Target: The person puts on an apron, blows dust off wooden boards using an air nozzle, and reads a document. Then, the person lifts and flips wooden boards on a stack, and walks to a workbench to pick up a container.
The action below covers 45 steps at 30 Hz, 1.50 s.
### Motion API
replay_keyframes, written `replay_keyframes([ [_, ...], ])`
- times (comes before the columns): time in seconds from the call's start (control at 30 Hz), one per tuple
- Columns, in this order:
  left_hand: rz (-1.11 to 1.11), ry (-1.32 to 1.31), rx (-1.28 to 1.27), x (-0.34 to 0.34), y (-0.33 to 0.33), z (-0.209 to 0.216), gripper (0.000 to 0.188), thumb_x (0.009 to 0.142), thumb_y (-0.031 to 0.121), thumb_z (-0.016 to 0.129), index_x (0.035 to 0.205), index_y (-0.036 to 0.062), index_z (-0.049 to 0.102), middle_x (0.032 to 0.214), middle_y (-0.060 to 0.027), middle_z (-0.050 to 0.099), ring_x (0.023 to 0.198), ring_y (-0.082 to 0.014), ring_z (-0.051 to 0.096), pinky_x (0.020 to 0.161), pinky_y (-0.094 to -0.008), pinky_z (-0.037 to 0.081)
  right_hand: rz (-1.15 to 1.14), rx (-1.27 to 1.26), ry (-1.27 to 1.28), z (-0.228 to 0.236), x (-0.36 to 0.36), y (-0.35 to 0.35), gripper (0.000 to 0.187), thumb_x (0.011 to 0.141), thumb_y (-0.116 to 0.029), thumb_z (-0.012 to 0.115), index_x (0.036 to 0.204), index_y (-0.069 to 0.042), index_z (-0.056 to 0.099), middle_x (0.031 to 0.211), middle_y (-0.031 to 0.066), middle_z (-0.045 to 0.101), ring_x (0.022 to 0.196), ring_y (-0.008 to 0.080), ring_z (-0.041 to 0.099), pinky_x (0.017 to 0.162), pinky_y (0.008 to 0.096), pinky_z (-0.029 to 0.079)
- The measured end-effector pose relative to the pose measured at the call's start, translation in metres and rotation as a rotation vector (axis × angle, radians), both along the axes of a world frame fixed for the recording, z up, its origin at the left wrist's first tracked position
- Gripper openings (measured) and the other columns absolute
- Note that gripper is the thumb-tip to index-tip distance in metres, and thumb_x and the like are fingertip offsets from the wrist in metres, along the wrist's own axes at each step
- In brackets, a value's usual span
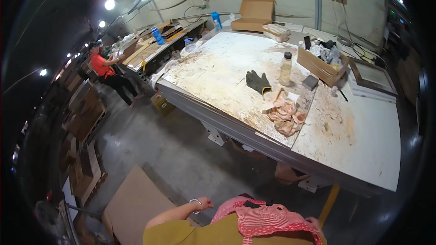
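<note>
My left hand, with a silver bangle at the wrist, hangs beside my body with its fingers curled in; nothing shows in it. Only a small part of my right hand appears at the edge of my red-and-white patterned apron, and its fingers are hidden. Both hands are apart from the white worktable. On that stained table lie a dark work glove, a crumpled pinkish rag, a dark-capped bottle and a dark grey block.
A cardboard box of odds and ends and stacked frames occupy the table's right. An open carton stands at the back. A person in red works at another bench. Cardboard lies to my left near loaded pallets.
</note>
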<state>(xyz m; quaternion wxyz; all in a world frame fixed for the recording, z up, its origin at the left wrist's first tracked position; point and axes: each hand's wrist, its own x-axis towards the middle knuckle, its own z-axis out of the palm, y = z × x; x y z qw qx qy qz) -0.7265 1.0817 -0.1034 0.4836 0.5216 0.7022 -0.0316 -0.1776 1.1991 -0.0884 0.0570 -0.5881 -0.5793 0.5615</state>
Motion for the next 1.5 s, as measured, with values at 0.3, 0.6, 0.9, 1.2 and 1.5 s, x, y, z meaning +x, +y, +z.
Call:
replay_keyframes([
  [0.3, -0.046, -0.298, -0.206, -0.021, 0.033, -0.005, 0.045, 0.072, 0.028, 0.058, 0.113, 0.0127, 0.049, 0.107, -0.0054, 0.057, 0.090, -0.0248, 0.057, 0.075, -0.0370, 0.045, -0.038, 0.102, 0.170, 0.056, -0.131, 0.140, 0.020, 0.073, -0.019, 0.063, 0.064, -0.002, 0.060, 0.055, -0.0002, 0.054, 0.052, 0.0067, 0.046, 0.051, 0.0238, 0.038],
  [0.6, -0.417, 0.092, -0.133, -0.196, 0.168, 0.063, 0.050, 0.072, 0.034, 0.060, 0.112, 0.0060, 0.049, 0.109, -0.0162, 0.053, 0.100, -0.0317, 0.051, 0.085, -0.0373, 0.040, 0.301, -0.135, -0.432, 0.019, -0.263, 0.153, 0.040, 0.071, -0.041, 0.059, 0.082, -0.003, 0.062, 0.083, 0.0155, 0.062, 0.076, 0.0220, 0.058, 0.070, 0.0337, 0.043],
  [0.9, 0.122, -0.160, 0.551, -0.240, 0.273, 0.101, 0.019, 0.077, 0.021, 0.058, 0.089, 0.0067, 0.059, 0.083, -0.0098, 0.059, 0.078, -0.0228, 0.058, 0.069, -0.0312, 0.046, 0.502, 0.156, -0.162, 0.089, -0.411, 0.294, 0.037, 0.072, -0.039, 0.058, 0.085, -0.004, 0.062, 0.084, 0.0153, 0.062, 0.077, 0.0227, 0.058, 0.070, 0.0337, 0.043],
  [1.2, 0.806, 0.071, 1.256, -0.462, 0.402, 0.186, 0.012, 0.072, 0.012, 0.064, 0.077, 0.0013, 0.061, 0.071, -0.0061, 0.058, 0.065, -0.0116, 0.054, 0.061, -0.0249, 0.044, 0.672, 0.344, -0.086, 0.171, -0.543, 0.400, 0.035, 0.073, -0.037, 0.057, 0.087, -0.005, 0.062, 0.086, 0.0151, 0.061, 0.077, 0.0234, 0.058, 0.071, 0.0338, 0.044],
  [1.5, 0.848, 0.261, 1.246, -0.733, 0.605, 0.165, 0.029, 0.068, 0.027, 0.067, 0.086, 0.0045, 0.062, 0.080, -0.0088, 0.061, 0.070, -0.0212, 0.058, 0.067, -0.0296, 0.045, 0.740, 0.165, -0.275, 0.177, -0.665, 0.440, 0.033, 0.074, -0.035, 0.056, 0.090, -0.006, 0.061, 0.087, 0.0149, 0.061, 0.078, 0.0241, 0.058, 0.071, 0.0338, 0.044],
])
